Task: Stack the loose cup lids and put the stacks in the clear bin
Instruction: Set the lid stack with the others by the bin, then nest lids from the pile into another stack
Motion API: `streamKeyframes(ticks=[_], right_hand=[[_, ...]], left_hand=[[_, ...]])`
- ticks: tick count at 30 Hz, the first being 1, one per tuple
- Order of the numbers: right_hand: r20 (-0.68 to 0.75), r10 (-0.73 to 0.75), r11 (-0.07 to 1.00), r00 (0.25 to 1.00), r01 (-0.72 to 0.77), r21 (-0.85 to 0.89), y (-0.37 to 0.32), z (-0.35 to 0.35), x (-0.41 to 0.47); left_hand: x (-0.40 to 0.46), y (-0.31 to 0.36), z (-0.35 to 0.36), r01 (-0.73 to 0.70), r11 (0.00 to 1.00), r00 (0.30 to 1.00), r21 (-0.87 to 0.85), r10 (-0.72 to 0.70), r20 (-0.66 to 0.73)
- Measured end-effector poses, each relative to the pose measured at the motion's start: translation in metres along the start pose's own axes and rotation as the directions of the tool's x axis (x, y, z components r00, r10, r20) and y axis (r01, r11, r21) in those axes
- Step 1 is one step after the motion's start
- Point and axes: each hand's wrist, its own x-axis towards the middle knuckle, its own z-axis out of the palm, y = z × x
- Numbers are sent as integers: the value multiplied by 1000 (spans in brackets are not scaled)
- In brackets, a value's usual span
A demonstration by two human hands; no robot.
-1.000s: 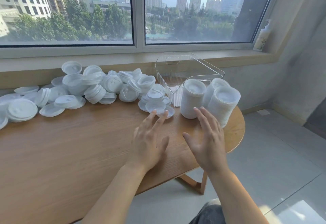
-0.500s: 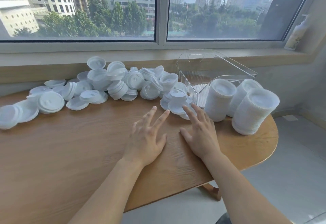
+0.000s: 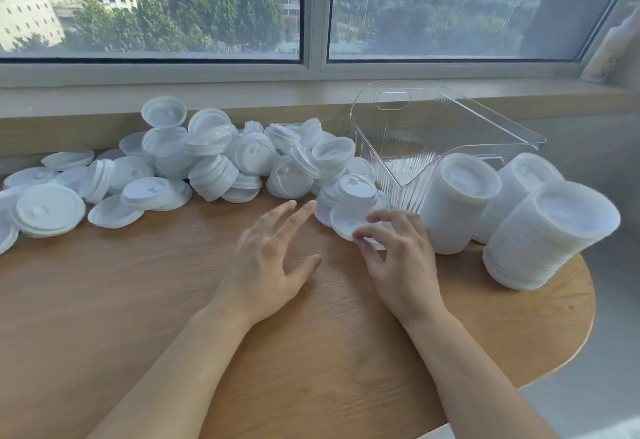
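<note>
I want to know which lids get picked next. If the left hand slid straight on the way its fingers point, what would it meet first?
Probably the small heap of lids just past the left hand's fingertips, beside the clear bin; depth is hard to judge.

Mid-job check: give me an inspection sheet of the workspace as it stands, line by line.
Surface: wooden table with a rounded right end, set against the window sill.
Job's things: loose lids heaped along the back edge; three tall lid stacks at right, outside the clear bin; what the bin holds cannot be told.
Clutter: nothing seen.
Grippers: left hand open, fingers straight, near the heap; right hand pinches a flat lid at the heap's near edge.
Cables: nothing seen.
Surroundings: window onto trees and buildings; bottle at the sill's right end, blurred.
</note>
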Motion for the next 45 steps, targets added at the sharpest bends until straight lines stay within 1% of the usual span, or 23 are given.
streamKeyframes(ticks=[2,4,7,10,16,19,21,23,26,28,33,38,41,45], right_hand=[[16,-63,996,998,62,60,-2,-1,-1],[46,-123,986,991,117,120,-6,0,-2],[111,-175,970,978,151,192,-12,2,-2],[147,-192,961,970,156,228,-17,5,-1],[182,-250,942,951,196,272,-18,5,-3],[172,-239,945,956,188,268,-19,4,-3],[140,-202,960,969,169,222,-18,5,-2],[103,-122,983,987,106,149,-15,5,0],[90,10,998,996,-15,57,-13,6,2],[81,49,999,996,-48,-14,-14,9,5],[97,85,980,992,-66,-186,-16,24,18],[124,62,965,990,-28,-259,-18,38,28],[90,88,949,992,-56,-309,-26,47,34],[62,72,951,995,-50,-305,-44,59,38]], left_hand=[[1,-1,-3,21,992,1000,-125,-20,11],[1,0,-7,52,980,998,-192,-44,48],[-3,-1,-8,54,977,995,-206,-35,93],[-1,-2,-8,62,975,994,-213,-42,98],[-2,-4,-6,108,953,992,-284,-84,96],[-1,-5,-6,122,941,990,-316,-91,111],[0,-8,-7,126,942,990,-311,-101,97],[2,-15,-9,131,951,991,-280,-116,67],[3,-28,-15,194,941,980,-276,-199,10],[3,-37,-20,227,931,971,-286,-237,0],[0,-68,-37,227,952,974,-206,-220,56],[-9,-83,-56,180,973,982,-145,-170,83],[-14,-89,-62,196,970,979,-141,-186,81],[-15,-91,-62,200,974,978,-107,-192,83]])
